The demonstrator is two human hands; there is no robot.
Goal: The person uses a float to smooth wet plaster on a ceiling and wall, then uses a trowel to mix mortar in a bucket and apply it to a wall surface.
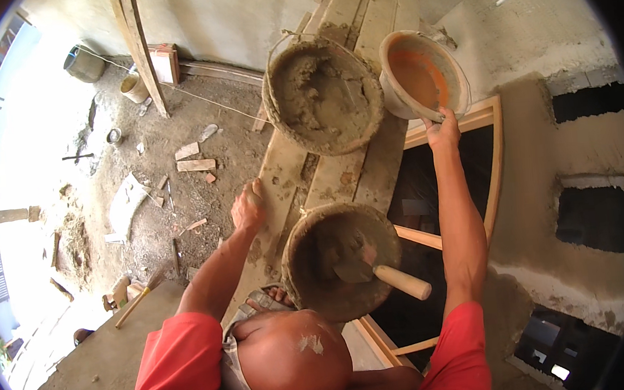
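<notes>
Right hand (445,132): we grip the pail (394,100) by its near rim, just ahead of that hand. Left hand (249,206): we rest it, fingers curled, on the planks' (280,164) edge. Mortar bucket (345,147): ahead, between our hands. Second bucket (302,258), trowel (402,282) in it: nearer us than both hands.

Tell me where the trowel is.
In the head view, below and right of centre, the trowel lies in the nearest bucket, its wooden handle jutting right.
</notes>
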